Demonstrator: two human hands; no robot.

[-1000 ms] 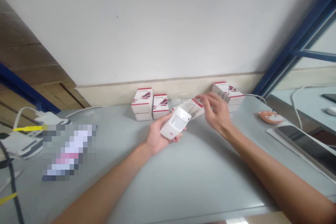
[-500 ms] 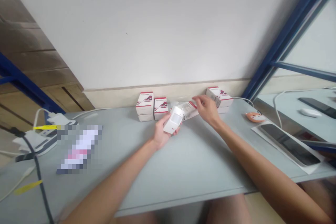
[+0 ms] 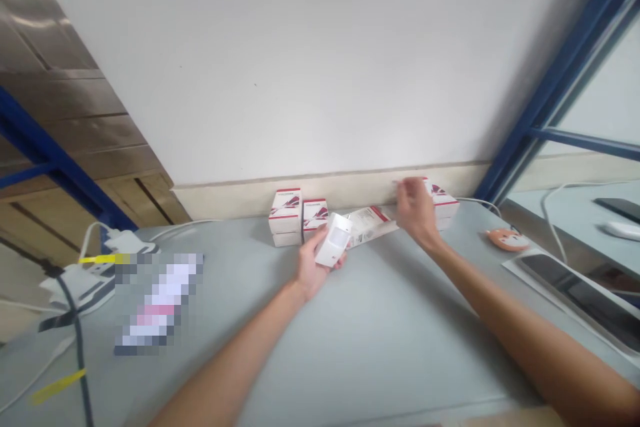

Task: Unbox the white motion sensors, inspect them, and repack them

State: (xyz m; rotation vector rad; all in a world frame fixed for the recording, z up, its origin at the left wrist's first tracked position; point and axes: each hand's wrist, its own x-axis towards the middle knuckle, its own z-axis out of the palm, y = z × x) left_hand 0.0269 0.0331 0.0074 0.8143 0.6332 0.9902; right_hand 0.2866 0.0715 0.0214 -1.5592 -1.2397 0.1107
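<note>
Left hand (image 3: 311, 268): fingers wrapped around a white motion sensor (image 3: 333, 240), gripping its sides. Sensor is held aloft, tilted, above the rear half of the grey desk (image 3: 345, 353); window and red mark face the wearer, presumably so the front can be seen and the lens is not pressed.

Right hand (image 3: 416, 213): fingers curled together, raised near the desk's back edge, in front of the right-hand boxes (image 3: 445, 203). Blurred; cannot tell whether anything is pinched.

Between the hands a long printed carton (image 3: 370, 225) lies slantwise, its left end partly hidden by the sensor; likely kept there for easy reach.

Two stacked white-and-red boxes (image 3: 286, 217) and a single box (image 3: 315, 213) stand side by side along the back edge, probably to leave the front edge free for the forearms. Phone (image 3: 580, 290) lies toward the right end, on a white sheet (image 3: 513, 267).
</note>
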